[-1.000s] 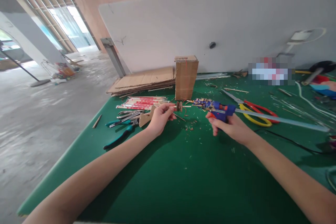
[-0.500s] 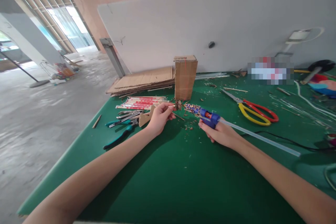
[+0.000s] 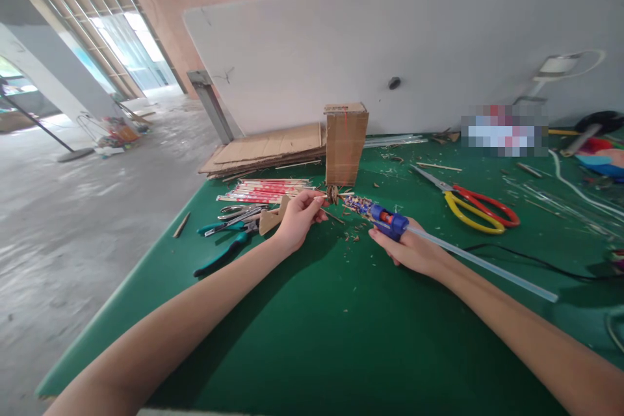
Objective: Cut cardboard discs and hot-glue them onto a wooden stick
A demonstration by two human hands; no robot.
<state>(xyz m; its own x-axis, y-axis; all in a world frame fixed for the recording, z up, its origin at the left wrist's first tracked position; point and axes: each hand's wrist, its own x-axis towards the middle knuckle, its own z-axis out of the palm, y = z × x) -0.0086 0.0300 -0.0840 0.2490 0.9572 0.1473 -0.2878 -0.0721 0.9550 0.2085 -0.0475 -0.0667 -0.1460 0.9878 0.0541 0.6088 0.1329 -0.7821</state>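
Between the fingertips of my left hand [image 3: 299,218] is a thin wooden stick [image 3: 320,195]. A small brown cardboard piece [image 3: 332,195] sits on the stick just beyond the fingers. My right hand [image 3: 409,247] is wrapped round the handle of a blue glue gun [image 3: 390,222], whose debris-covered nozzle points left at the cardboard piece. A long translucent glue stick [image 3: 482,260] juts from the back of the gun. Right behind the small piece stands an upright cardboard box [image 3: 345,146]. Whether the nozzle touches the piece, I cannot tell.
Left of my left hand lie teal-handled pliers [image 3: 227,250] and a bundle of red-and-white wrapped sticks [image 3: 268,190]. Flat cardboard sheets [image 3: 273,146] are stacked behind them. Scissors [image 3: 470,208] with red and yellow handles rest at right, near a black cord [image 3: 526,263].
Both hands hold nearly the same position. The glue gun's nozzle seems to have shifted very slightly against the small cardboard piece, and the whole view has moved a little.
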